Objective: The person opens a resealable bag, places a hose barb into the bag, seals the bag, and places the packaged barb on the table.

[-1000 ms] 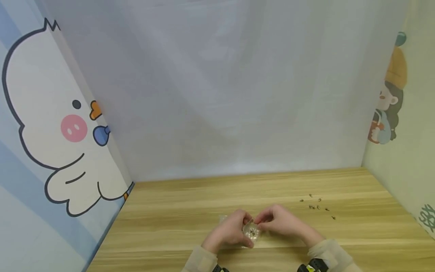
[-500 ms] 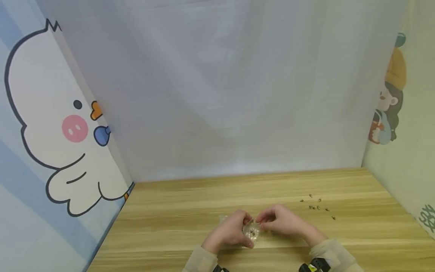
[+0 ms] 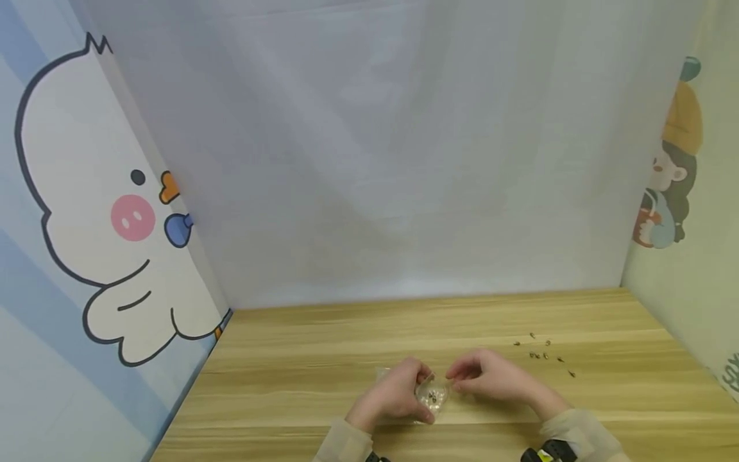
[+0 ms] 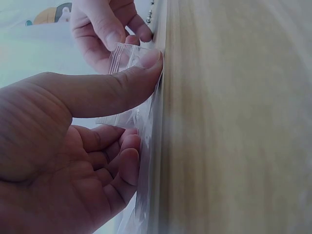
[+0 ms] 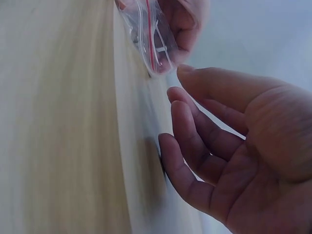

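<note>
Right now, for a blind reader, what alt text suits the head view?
A person's left grip holds a clear bag, small dark pieces showing through; the right grip is beside it. More pieces lie farther right on the table.

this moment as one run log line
left hand: holding zip bag | right hand: beside bag, holding nothing visible | inside bag: bagged bits | table: loose bits

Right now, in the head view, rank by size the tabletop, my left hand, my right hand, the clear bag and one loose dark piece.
1. Tabletop
2. Left hand and right hand: too alike to rank
3. Clear bag, partly hidden
4. Loose dark piece
</note>
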### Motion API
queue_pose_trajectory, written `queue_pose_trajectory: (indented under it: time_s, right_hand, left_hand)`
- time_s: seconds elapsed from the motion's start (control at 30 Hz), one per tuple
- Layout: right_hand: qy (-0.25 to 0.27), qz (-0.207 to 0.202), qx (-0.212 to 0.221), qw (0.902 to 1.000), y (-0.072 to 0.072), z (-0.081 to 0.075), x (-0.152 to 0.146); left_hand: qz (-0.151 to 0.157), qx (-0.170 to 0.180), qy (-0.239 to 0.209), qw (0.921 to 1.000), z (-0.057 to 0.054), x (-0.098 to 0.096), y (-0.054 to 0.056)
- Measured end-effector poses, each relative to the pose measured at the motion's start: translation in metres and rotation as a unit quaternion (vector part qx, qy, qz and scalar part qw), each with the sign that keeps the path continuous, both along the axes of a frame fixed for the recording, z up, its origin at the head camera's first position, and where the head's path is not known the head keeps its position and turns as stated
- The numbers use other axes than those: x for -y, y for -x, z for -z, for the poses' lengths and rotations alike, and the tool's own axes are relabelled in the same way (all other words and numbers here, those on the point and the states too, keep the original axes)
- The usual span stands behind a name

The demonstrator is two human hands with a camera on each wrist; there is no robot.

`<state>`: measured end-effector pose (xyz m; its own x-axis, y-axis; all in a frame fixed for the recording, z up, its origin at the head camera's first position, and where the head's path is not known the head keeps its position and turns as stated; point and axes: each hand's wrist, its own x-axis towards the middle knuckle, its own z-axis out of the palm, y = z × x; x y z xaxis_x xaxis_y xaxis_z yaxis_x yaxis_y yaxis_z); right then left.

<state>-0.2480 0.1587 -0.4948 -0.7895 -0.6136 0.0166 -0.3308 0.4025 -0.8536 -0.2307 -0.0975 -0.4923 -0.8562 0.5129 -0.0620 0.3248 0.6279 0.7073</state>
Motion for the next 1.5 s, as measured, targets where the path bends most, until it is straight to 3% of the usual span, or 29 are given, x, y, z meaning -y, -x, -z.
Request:
queue_pose_trajectory:
  time_s: [0.37,0.7,0.97,1.5]
  right_hand:
    - [-0.003,0.014,0.004,0.9999,-0.002,-0.003,-0.034]
    - [0.003,0.025,-0.005,0.9997,-0.006,-0.002,-0.076]
    - [0.01,0.066,0.014,0.9976,-0.012,-0.003,-0.11]
    - [-0.011,0.118,-0.031,0.9924,-0.019,-0.005,-0.153]
  left_hand:
    - [-0.007,0.025,-0.027,0.9993,-0.001,-0.001,-0.001]
    - [0.004,0.019,-0.02,0.9996,0.003,-0.001,-0.001]
    - [0.0,0.014,-0.019,0.9997,0.002,0.001,-0.003]
    - [0.004,0.014,-0.032,0.9994,0.003,0.0,-0.003]
